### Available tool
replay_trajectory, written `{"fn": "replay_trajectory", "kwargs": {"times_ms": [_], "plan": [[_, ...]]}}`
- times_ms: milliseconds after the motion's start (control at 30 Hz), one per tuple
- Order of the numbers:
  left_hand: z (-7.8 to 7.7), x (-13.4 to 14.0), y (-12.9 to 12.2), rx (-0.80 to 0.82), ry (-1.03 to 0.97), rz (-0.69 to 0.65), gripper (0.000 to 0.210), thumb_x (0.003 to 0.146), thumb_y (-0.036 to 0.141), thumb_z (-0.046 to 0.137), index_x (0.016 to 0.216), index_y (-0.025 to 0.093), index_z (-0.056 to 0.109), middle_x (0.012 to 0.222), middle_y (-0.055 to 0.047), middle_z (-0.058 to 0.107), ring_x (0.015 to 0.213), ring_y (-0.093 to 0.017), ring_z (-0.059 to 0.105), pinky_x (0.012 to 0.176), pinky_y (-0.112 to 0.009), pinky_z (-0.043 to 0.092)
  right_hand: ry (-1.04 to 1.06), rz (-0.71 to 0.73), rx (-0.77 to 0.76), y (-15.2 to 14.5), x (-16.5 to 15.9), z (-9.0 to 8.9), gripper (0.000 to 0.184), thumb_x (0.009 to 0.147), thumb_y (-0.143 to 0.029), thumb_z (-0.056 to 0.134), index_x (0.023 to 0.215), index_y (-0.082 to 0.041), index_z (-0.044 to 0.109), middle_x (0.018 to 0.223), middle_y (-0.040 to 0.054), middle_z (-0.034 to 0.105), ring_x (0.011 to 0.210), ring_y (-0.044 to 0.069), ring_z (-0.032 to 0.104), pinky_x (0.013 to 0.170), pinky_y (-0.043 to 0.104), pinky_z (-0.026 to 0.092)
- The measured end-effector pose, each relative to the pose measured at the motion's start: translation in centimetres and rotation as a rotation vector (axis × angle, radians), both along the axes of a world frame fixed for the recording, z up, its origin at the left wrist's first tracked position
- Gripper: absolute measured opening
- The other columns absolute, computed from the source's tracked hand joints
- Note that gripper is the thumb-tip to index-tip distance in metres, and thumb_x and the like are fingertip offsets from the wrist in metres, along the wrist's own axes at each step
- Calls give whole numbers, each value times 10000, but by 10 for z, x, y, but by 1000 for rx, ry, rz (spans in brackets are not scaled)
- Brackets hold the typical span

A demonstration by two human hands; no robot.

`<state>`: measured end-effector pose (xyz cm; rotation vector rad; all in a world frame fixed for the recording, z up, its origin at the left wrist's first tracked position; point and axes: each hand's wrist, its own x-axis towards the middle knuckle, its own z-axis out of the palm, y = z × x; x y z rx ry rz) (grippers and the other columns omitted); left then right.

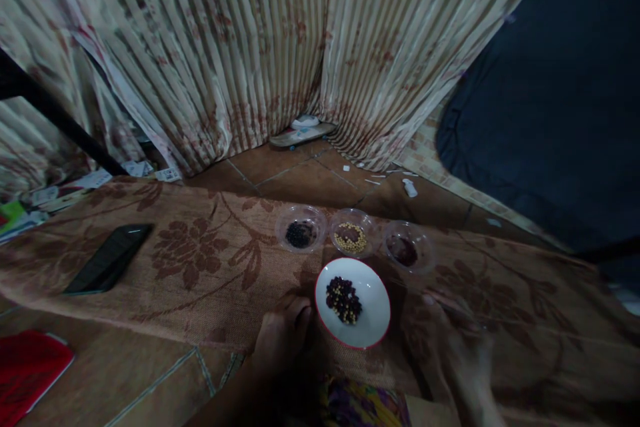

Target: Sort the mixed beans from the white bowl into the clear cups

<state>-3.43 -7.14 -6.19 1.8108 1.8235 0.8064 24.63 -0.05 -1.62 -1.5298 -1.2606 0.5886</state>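
Note:
A white bowl (376,307) with a red rim sits on the cloth-covered table, holding a mixed heap of dark and yellow beans (344,300). Just left of it, my left hand (284,328) rests on the cloth with its fingers curled in, nothing visible in them. To the right of the bowl is my right hand (463,337), smeared by motion; whether it holds anything is unclear. Behind the bowl stand three clear plastic cups: one with black beans (299,233), one with yellow beans (350,238), and one with dark red beans (404,251).
A dark phone (110,260) lies on the table's left part, on the brown floral tablecloth (210,293). Beyond are striped curtains (260,47), a skateboard (303,135) and paper scraps (410,188) on the tiled floor. Something red (30,373) is at lower left.

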Motion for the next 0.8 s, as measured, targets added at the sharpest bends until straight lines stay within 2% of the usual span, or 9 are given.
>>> {"fn": "replay_trajectory", "kwargs": {"times_ms": [133,233,333,500,633,800], "plan": [[-3,-1,0,9,3,1,215,946,256,421,951,242,636,932,-27,675,868,-164,650,759,-255,517,-26,-130,207,35,23,7,297,697,-451,712,748,-158,702,865,97,688,882,255,638,856,447,486],[-4,-2,0,19,10,5,217,943,252,424,944,238,641,907,-29,679,841,-164,655,741,-254,523,-2,-171,166,51,33,2,328,675,-459,721,750,-141,698,848,113,696,834,266,652,811,459,506],[-3,-2,1,29,8,-4,213,941,241,428,926,242,641,911,-26,680,850,-161,655,747,-248,522,-6,-162,123,48,28,-3,331,667,-463,724,753,-144,708,841,115,713,819,273,663,810,463,511],[-1,-1,0,17,14,-1,195,940,237,435,919,241,629,920,-25,674,865,-162,645,765,-253,510,-33,17,36,12,-5,-2,303,695,-470,708,776,-179,729,857,101,716,845,266,655,786,427,518],[-1,0,0,-6,15,-1,207,946,246,424,911,239,628,918,-27,670,855,-158,639,749,-247,503,-66,247,-101,-10,-28,-8,269,775,-457,652,865,-222,746,1026,96,671,953,245,627,788,385,516],[0,0,0,10,-5,-2,216,946,236,423,921,233,638,910,-30,672,870,-159,637,773,-249,505,-204,305,-50,-13,-34,-18,245,787,-476,634,831,-267,754,1088,71,640,1043,249,557,919,444,447]]}}
